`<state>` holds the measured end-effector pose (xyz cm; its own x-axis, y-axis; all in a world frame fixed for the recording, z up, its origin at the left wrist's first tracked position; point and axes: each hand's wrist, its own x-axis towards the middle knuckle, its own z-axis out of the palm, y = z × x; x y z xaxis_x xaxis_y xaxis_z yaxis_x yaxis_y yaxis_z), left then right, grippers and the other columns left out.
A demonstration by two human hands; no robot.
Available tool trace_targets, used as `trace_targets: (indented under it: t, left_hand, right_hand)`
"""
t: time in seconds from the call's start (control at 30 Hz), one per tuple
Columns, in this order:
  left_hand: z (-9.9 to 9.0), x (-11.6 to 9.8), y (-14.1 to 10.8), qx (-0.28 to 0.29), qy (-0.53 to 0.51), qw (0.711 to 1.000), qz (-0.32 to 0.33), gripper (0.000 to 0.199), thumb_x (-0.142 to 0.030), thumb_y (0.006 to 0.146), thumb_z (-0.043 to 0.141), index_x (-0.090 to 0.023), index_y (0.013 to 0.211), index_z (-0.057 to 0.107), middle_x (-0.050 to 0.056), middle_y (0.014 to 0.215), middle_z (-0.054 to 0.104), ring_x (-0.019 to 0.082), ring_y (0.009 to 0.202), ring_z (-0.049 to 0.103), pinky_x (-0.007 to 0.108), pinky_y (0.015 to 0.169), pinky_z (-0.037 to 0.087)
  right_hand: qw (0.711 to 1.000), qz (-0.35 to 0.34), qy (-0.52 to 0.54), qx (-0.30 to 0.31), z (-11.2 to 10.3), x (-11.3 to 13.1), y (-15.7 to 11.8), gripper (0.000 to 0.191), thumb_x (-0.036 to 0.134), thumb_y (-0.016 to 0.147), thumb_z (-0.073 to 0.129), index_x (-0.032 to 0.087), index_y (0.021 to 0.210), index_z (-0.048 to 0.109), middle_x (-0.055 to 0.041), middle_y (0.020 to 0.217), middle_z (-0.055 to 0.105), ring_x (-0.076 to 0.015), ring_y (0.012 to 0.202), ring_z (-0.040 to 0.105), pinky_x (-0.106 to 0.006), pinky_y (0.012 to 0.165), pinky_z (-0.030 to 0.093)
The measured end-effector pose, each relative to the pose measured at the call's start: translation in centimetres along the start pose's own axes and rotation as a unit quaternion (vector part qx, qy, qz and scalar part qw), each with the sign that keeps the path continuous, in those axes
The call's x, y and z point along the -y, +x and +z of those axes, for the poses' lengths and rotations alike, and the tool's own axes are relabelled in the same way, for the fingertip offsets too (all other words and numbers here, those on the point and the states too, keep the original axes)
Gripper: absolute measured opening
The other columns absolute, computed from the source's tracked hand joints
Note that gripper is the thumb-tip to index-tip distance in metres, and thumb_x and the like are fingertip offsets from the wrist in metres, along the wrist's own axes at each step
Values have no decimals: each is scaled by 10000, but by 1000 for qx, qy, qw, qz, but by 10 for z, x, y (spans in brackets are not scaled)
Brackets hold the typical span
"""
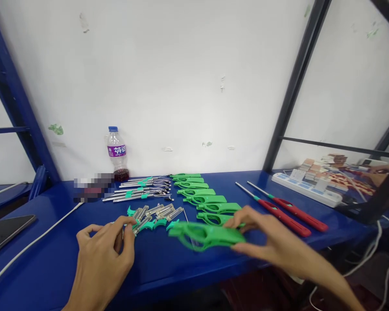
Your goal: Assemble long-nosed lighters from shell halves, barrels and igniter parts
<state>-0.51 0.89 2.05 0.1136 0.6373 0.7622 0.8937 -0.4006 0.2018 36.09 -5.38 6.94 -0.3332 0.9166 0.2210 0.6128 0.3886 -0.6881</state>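
Note:
My right hand [259, 231] is closed around the rear end of a green lighter casing [210, 234], lifted over the table's front part and a little blurred. Its looped trigger guard points left. My left hand [105, 255] has thumb and fingers drawn together at the left side of a pile of clear fuel tanks [164, 211] and teal triggers [160, 222]. What those fingertips hold, if anything, is hidden. Behind the held casing lie several more green casings [205, 199] in a slanting row. Left of that row rest several metal lighter rods [132, 190] with thin wires.
Two red long-necked lighters [283, 218] lie on the blue table [168, 272] at right. Beyond them sits a white power strip [306, 190]. A bottle [117, 155] stands by the wall; a phone [9, 233] and white cable [35, 248] are at left. Another person's hand [381, 176] shows far right.

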Motion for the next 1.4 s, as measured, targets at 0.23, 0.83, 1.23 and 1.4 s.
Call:
trace_targets:
  t: [0.23,0.83,1.23,1.4]
  left_hand:
    - [1,0,2,24,-25,999,-19,258,-323,988,459,-221,973,696,-66,513,620,211,574,632,437,864,365]
    - [-18,-23,-1,2,-47,999,15,211,-242,1012,497,-221,954,699,-62,550,516,185,563,531,470,932,448]
    - [-14,-70,-32,181,-114,953,214,254,-299,1041,581,-282,1280,665,58,1225,711,306,1152,600,489,967,461]
    - [-22,-49,-12,158,-79,968,177,256,-259,1066,509,-277,1255,679,53,1162,723,282,1100,607,550,1036,353]
  right_hand:
    - [988,-72,-122,62,63,31,26,297,360,988,732,362,1256,603,27,1272,697,-209,1158,670,-310,990,531]
    - [959,-44,-157,-230,3,-47,19,363,571,931,714,283,1152,721,-46,1150,788,-295,993,752,-423,908,599]
    - [940,31,-272,-204,-38,-142,25,332,562,957,590,257,998,715,-81,1048,806,-336,949,761,-460,866,565]
    - [926,-10,-294,-237,-34,-138,20,299,513,994,536,262,1009,699,-102,1112,783,-342,1056,717,-486,979,521]
